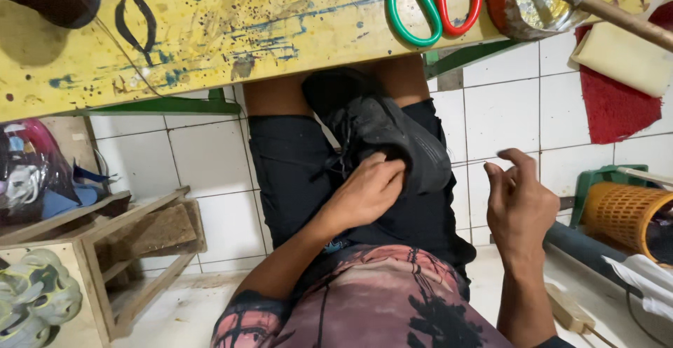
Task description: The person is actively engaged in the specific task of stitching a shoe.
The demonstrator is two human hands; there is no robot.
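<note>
A black shoe (392, 134) rests on my lap, over my black shorts, just below the edge of the yellow paint-stained table (210, 32). My left hand (368, 190) grips the shoe at its near edge, fingers curled over the opening. Held a little to the right of the shoe, my right hand (519, 201) touches nothing, its fingers apart and slightly bent. Part of the shoe's far end is hidden under the table.
Scissors with green and red handles (434, 1) lie on the table beside a round tin (543, 1) holding a tool with a wooden handle. A wooden stool frame (133, 239) stands left, an orange basket (624, 211) right, a red mat (617, 106) on white tiles.
</note>
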